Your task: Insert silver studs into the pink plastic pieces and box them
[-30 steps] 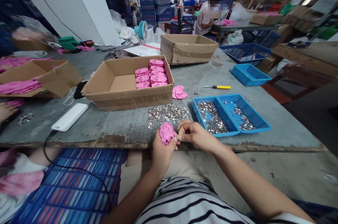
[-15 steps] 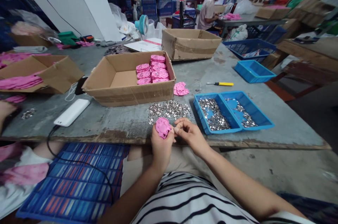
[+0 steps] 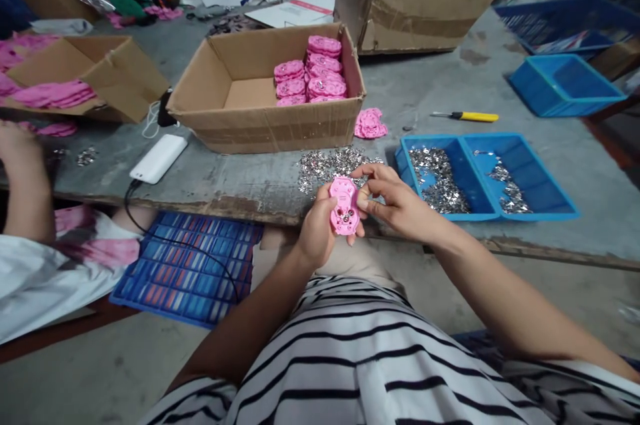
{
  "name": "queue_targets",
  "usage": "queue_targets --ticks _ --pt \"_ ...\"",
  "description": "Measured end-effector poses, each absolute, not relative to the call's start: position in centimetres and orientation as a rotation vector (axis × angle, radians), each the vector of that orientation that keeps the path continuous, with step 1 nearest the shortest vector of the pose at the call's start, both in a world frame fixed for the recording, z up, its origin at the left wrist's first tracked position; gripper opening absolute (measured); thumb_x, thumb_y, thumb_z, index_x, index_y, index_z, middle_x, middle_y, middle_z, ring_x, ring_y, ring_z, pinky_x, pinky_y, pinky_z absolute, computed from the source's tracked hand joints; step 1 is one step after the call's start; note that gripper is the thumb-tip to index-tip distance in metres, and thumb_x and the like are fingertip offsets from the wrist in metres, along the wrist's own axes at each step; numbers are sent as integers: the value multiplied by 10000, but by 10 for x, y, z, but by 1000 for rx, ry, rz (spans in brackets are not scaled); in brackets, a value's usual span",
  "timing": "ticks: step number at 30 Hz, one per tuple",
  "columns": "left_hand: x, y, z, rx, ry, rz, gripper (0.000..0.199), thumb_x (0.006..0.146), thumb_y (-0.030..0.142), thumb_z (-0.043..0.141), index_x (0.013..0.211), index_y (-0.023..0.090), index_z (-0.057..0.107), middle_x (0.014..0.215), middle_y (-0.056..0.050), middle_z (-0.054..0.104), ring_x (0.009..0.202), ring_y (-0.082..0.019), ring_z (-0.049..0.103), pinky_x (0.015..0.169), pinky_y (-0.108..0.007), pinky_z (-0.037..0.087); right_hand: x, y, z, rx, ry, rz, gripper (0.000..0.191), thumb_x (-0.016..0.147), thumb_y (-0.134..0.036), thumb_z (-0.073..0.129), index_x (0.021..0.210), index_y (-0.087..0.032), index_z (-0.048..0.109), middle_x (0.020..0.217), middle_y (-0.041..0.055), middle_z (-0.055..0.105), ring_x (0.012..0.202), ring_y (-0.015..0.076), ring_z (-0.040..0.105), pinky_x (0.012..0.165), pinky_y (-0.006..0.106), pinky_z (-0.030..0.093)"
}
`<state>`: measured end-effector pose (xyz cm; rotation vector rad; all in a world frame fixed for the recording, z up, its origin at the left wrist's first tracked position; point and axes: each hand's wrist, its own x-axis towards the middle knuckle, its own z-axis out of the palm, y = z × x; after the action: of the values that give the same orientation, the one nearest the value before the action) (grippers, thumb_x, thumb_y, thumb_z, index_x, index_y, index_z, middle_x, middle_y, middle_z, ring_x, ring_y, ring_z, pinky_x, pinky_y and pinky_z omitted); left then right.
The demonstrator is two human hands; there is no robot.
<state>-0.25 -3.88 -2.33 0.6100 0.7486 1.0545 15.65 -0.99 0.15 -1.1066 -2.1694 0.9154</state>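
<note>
My left hand (image 3: 320,230) is closed around a pink plastic casing (image 3: 343,201), held upright over the table's front edge. Holes and small metal pieces show in the lower half of its face. My right hand (image 3: 389,199) is at the casing's right edge, thumb and fingers pinched together; whatever is between them is too small to make out. Just beyond both hands, small shiny metal pieces (image 3: 325,168) lie loose on the table. More metal pieces (image 3: 440,178) fill part of a two-compartment blue tray (image 3: 500,213) to the right.
A cardboard box (image 3: 265,128) holds stacked pink casings (image 3: 325,71); another pink piece (image 3: 371,123) lies beside it. Farther right are a yellow-handled screwdriver (image 3: 475,117) and a blue bin (image 3: 565,95). A white power bank (image 3: 159,158) lies left. Another person's arm (image 3: 25,178) is at far left.
My view has tilted downward. The casing in my left hand has turned so that its long face with holes and metal pieces shows. My right hand stays close beside it.
</note>
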Motion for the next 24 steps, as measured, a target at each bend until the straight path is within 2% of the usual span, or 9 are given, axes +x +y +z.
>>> queue_targets --ticks 10,18,24 --pt "-6 -37 -27 716 707 956 408 742 315 471 1119 171 417 705 -1 633 409 -152 595 280 -204 342 159 -4 11 -1131 -2383 916 226 879 -305 507 726 -188 625 1398 86 461 1300 283 384 1093 508 291" --pt "-3 -37 -27 756 728 930 333 719 296 454 1027 172 428 605 27 608 359 -142 558 271 -194 341 159 2 8 -1120 -2448 965 280 883 -329 506 699 -166 639 1372 136 485 1306 280 393 1099 465 301" --pt "-2 -37 -28 768 729 920 340 720 312 467 1028 171 433 612 29 602 361 -142 562 271 -193 337 159 3 8 -1106 -2465 962 263 871 -318 509 677 -186 625 1350 101 513 1289 275 403 1089 481 313"
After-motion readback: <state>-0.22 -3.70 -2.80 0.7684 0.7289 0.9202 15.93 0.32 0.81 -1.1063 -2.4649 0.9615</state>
